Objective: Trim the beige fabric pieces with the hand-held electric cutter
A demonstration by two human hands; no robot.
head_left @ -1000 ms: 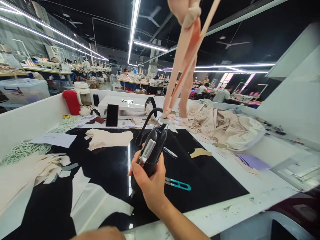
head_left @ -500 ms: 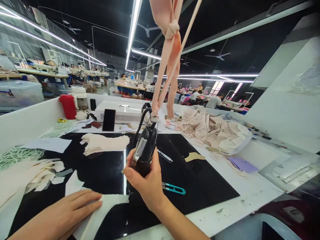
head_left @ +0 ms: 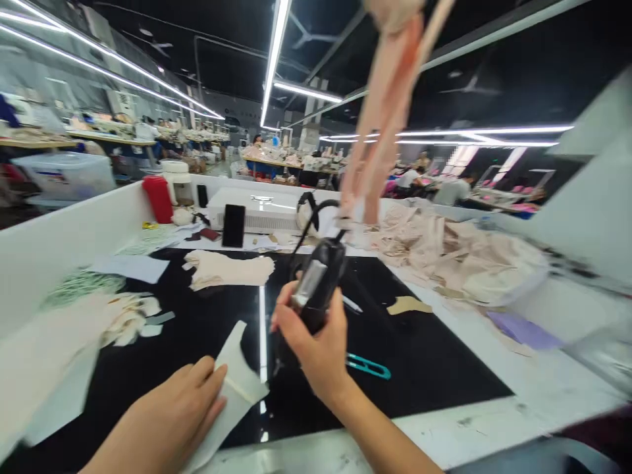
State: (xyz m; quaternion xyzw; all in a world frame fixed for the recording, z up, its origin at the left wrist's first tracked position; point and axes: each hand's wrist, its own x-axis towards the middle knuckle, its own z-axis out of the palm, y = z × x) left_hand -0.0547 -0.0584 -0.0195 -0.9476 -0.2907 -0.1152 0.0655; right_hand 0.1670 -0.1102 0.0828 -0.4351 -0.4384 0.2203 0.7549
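My right hand (head_left: pixel 323 352) is wrapped round a black corded hand tool (head_left: pixel 320 280) with a metal plate on its side. The tool stands over the black cutting surface (head_left: pixel 187 349), and its lower end is hidden by the hand. Knotted pink fabric straps (head_left: pixel 378 125) hang down to its top. My left hand (head_left: pixel 172 408), its fingers bent together, grips the edge of a white cut fabric piece (head_left: pixel 241 378) with a curved outline. To the right of the right hand lie teal thread snips (head_left: pixel 370 367) and a pen (head_left: pixel 352 304).
A stack of cream cut pieces (head_left: pixel 230 270) lies at the back of the black surface. Cream fabric (head_left: pixel 44 349) is piled left, beige garments (head_left: pixel 464 257) right. A phone (head_left: pixel 234 225), a white box (head_left: pixel 261 209) and a red container (head_left: pixel 157 199) stand behind. People work farther off.
The left hand has swung the white piece round so its pointed end faces up and away. The view has shifted left. The right hand keeps its hold on the tool.
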